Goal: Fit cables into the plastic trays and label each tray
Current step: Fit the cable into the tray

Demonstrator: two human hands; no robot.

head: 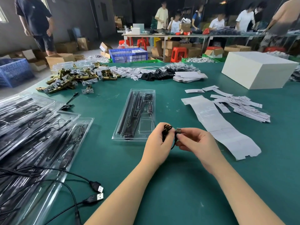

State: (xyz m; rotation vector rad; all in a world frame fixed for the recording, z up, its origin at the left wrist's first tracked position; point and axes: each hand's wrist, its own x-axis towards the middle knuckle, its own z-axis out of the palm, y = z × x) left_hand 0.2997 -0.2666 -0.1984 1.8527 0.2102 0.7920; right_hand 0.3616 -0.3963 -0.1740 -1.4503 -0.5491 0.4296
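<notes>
At frame centre, the left hand point(158, 143) grips a coiled thin black cable point(167, 129); the right hand point(194, 142) pinches its silver USB plug point(178, 131). The clear rectangular plastic tray point(134, 114) lies just above them on the green table point(162, 184).

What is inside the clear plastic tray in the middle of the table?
The clear plastic tray holds long black bars and a thin cable with a small controller. One lower compartment looks empty. What lies under the bars is hidden.

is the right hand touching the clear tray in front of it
Apart. The head view shows the right hand pinching the cable's USB plug, with green table visible between it and the clear tray.
</notes>
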